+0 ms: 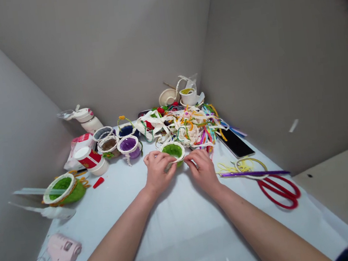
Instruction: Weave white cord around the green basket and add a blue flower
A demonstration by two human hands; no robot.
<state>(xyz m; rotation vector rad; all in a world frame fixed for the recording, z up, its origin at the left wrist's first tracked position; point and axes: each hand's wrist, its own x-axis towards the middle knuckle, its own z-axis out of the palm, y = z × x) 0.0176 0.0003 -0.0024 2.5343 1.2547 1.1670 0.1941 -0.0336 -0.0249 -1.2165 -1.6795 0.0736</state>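
Observation:
A small green cup [173, 150] with a white lace rim stands near the middle of the table. My left hand [157, 172] wraps round its left side with fingers curled. My right hand [201, 167] pinches the white lace trim at the cup's right edge. Just behind the cup lies a tangled heap of lace and coloured pipe cleaners [189, 128].
Decorated cups: purple [129, 146], brown [109, 146], blue [127, 130], and a larger green one [63, 189] at left. A red-and-white paper cup [90, 160] lies tipped. Red scissors [279, 191], purple pipe cleaner [253, 173], black phone [235, 143] at right. Pink glue gun [58, 259] at front left.

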